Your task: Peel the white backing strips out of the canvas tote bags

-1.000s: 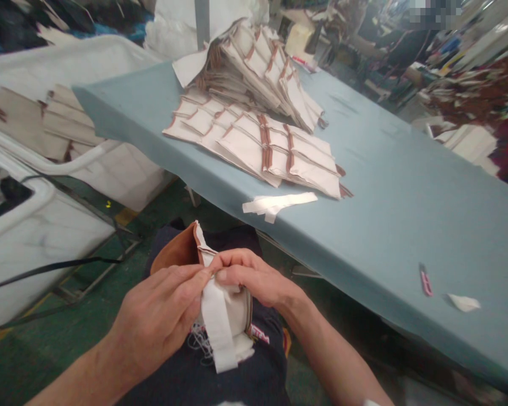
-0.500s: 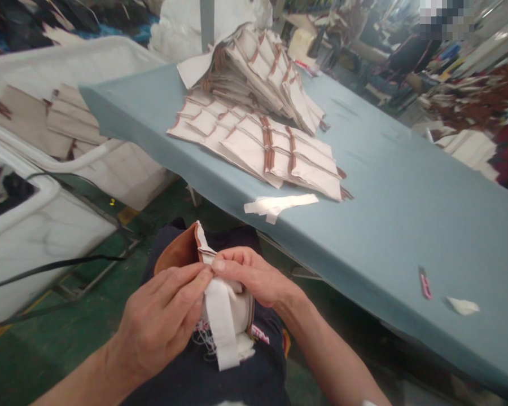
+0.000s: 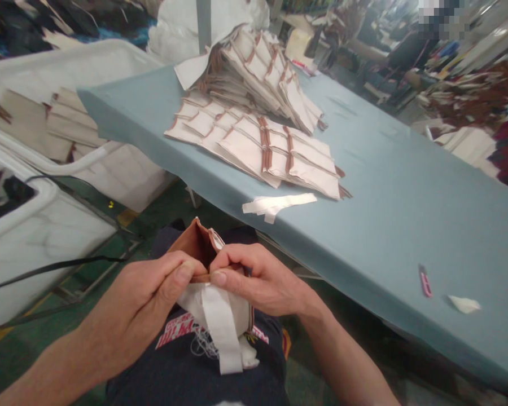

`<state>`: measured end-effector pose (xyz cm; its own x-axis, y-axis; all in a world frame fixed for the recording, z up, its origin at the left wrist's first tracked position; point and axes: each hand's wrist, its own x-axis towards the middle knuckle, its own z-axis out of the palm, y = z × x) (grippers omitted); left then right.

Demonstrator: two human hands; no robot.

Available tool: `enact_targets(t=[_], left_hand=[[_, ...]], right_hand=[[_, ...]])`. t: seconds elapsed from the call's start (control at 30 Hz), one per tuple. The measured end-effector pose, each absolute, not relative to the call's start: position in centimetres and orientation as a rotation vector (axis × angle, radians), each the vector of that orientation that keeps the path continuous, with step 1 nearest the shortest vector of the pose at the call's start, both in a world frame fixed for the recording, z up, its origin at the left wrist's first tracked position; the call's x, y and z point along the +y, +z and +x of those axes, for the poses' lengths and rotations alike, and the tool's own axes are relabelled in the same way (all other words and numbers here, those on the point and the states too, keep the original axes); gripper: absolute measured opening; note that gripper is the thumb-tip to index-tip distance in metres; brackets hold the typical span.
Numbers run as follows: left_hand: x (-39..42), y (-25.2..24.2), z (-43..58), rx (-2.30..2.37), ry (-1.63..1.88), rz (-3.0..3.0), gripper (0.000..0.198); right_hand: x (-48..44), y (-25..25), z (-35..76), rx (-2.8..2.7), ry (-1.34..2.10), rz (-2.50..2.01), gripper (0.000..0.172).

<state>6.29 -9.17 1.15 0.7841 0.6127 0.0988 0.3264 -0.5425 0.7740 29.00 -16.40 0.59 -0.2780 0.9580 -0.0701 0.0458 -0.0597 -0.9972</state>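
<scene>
Over my lap I hold a small fabric piece (image 3: 195,245), brown on one face and white on the other, with a white strip (image 3: 222,332) hanging down from it. My left hand (image 3: 146,299) pinches its edge between thumb and fingers. My right hand (image 3: 258,279) pinches the same edge from the other side, thumbs almost touching. On the blue-grey table (image 3: 406,208) ahead lie rows of similar white pieces with brown trim (image 3: 262,146), behind them a taller heap (image 3: 258,67).
Loose white strips (image 3: 279,203) lie at the table's near edge; a small dark label (image 3: 425,280) and a white scrap (image 3: 463,303) lie to the right. White bins (image 3: 38,225) with fabric stand at left. Another person sits far back right.
My hands have spread the folded piece open, so its brown inside now faces up. The left hand shifted left and lower; the white strip still hangs down.
</scene>
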Motion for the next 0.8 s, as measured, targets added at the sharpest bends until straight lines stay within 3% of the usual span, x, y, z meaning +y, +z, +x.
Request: enact_targets(t=[0.13,0.27,0.5,0.8], left_hand=[[-7.2,2.3,6.8,0.474,0.326,2.194,0.046],[-6.5,1.8,6.6,0.408,0.313,2.287,0.044],[-7.1,-1.7,5.9,0.244,0.718,2.523,0.045],[-7.3,-2.4,4.9,0.321,0.414,2.245,0.036]], right_hand=[[-16.2,0.6,29.2,-1.787,0.978,-1.104,0.033],[-16.4,0.4,29.3,-1.908,0.757,-1.1,0.027],[-16.9,-0.1,28.9,-2.073,0.62,-1.132,0.025],[-16.6,-0.1,28.2,-2.104,0.622,-1.147,0.026]])
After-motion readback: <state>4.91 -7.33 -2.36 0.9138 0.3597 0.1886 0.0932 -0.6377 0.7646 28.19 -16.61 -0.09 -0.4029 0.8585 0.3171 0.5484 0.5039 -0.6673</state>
